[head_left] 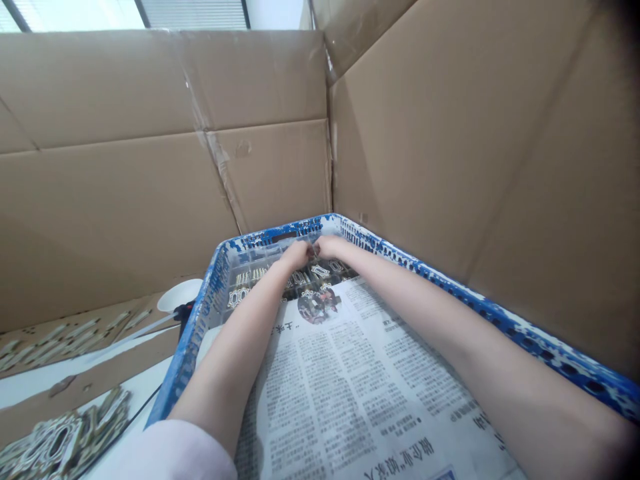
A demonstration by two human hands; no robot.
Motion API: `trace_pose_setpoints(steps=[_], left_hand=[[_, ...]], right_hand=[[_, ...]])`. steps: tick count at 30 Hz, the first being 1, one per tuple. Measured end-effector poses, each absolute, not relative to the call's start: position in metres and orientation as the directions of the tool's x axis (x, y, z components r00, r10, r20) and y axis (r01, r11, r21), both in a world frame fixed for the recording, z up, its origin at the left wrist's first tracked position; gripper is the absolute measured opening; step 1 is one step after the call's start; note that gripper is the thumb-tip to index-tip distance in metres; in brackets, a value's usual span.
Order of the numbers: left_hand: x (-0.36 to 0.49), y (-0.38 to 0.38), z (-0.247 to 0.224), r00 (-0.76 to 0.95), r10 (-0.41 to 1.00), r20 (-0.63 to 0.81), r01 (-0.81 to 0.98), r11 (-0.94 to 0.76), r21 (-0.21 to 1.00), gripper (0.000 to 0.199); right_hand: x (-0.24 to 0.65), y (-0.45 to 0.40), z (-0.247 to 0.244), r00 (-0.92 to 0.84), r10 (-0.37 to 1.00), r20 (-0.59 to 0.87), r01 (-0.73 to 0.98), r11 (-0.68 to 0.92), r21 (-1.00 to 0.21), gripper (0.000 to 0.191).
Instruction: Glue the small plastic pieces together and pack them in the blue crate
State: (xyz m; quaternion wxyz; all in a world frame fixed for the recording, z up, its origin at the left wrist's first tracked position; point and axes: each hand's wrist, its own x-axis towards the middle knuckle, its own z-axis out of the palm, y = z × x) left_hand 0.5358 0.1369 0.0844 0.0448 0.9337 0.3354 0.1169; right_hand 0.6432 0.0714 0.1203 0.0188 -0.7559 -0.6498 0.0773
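Both hands meet at the far end of a blue and white plastic basket. My left hand has its fingers closed, and my right hand is closed beside it, fingertips nearly touching. Whatever they pinch is too small to make out. Under and around them lies a clear divided tray whose compartments hold small ornate metal frames. A printed newspaper covers the nearer part of the basket, beneath my forearms.
Cardboard walls rise behind the basket and along its right side. On the left are a white round dish, rows of thin pieces on cardboard, and a pile of metal frames near a black cable.
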Motion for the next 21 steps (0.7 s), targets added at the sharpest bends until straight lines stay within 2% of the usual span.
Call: trace_pose_setpoints(steps=[4, 14, 18, 21], left_hand=[[0.537, 0.137, 0.083, 0.750, 0.648, 0.134, 0.629, -0.761, 0.158, 0.027], [0.538, 0.137, 0.089, 0.742, 0.666, 0.079, 0.656, -0.745, 0.119, 0.029], [0.537, 0.137, 0.084, 0.755, 0.653, 0.058, 0.645, -0.756, 0.112, 0.045], [0.534, 0.137, 0.082, 0.758, 0.652, 0.024, 0.646, -0.756, 0.104, 0.045]], right_hand=[[0.646, 0.066, 0.122, 0.130, 0.989, -0.073, 0.976, -0.141, -0.166, 0.018], [0.640, 0.074, 0.105, 0.264, 0.959, 0.100, 0.937, -0.231, -0.264, 0.021], [0.644, 0.077, 0.098, 0.236, 0.960, 0.151, 0.938, -0.185, -0.293, 0.018], [0.648, 0.080, 0.092, 0.186, 0.958, 0.220, 0.945, -0.112, -0.309, 0.021]])
